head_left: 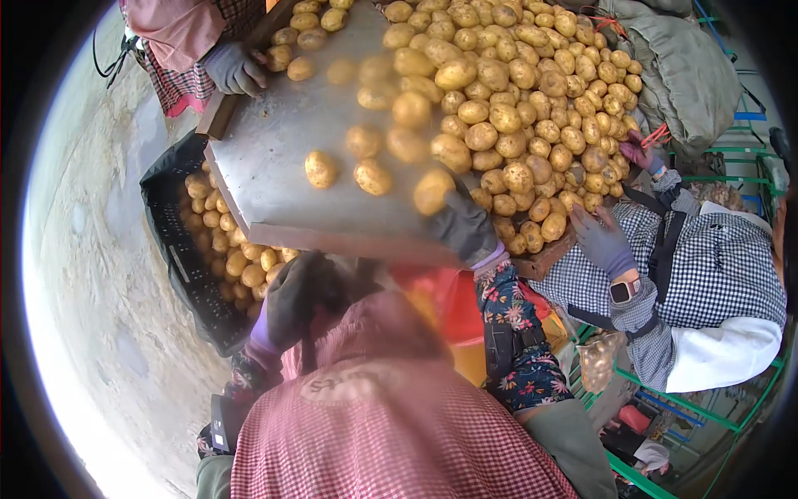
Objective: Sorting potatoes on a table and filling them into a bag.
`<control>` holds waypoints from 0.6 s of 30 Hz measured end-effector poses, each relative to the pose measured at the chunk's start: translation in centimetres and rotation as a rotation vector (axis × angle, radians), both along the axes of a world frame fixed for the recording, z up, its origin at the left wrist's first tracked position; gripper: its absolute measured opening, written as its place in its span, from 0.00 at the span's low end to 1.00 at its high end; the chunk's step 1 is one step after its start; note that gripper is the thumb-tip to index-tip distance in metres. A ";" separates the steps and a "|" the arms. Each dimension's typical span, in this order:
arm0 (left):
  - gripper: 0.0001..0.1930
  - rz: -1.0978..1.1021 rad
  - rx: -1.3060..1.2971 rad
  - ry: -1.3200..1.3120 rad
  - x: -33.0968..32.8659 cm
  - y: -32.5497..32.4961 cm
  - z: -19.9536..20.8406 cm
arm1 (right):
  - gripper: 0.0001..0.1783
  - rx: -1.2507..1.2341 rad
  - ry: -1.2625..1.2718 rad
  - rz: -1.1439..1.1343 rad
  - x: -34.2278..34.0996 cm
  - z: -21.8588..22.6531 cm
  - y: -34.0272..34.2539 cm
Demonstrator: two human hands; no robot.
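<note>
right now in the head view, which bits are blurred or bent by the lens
Head view: the loose yellow potatoes on the grey metal sorting table are motion-smeared; the heaped pile behind is sharper; the person's dark-gloved right hand is soft; the table's edge bows toward the black fisheye rim.

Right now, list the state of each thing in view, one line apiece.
Left hand: gloved, below the table edge, holding nothing visible.
Right hand: gloved, on a potato.
Metal sorting table: partly bare, potatoes blurred mid-roll.
Black crate: holding potatoes.
Grey sack: bulging.
</note>
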State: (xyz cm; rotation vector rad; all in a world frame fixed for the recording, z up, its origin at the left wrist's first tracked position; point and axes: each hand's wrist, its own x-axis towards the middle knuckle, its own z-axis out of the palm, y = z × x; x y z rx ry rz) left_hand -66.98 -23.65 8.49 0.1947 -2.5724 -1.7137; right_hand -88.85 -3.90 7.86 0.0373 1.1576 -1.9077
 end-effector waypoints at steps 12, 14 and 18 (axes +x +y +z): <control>0.25 -0.098 0.100 -0.119 -7.6 2.3 1.7 | 0.28 -0.342 -0.357 0.064 1.2 -0.6 2.3; 0.24 -0.088 0.076 -0.105 -8.3 3.3 0.8 | 0.29 -0.296 -0.309 0.097 1.4 -0.1 1.7; 0.23 0.117 0.814 -0.171 -8.6 5.1 -2.4 | 0.24 0.517 0.916 0.272 4.1 4.8 -0.5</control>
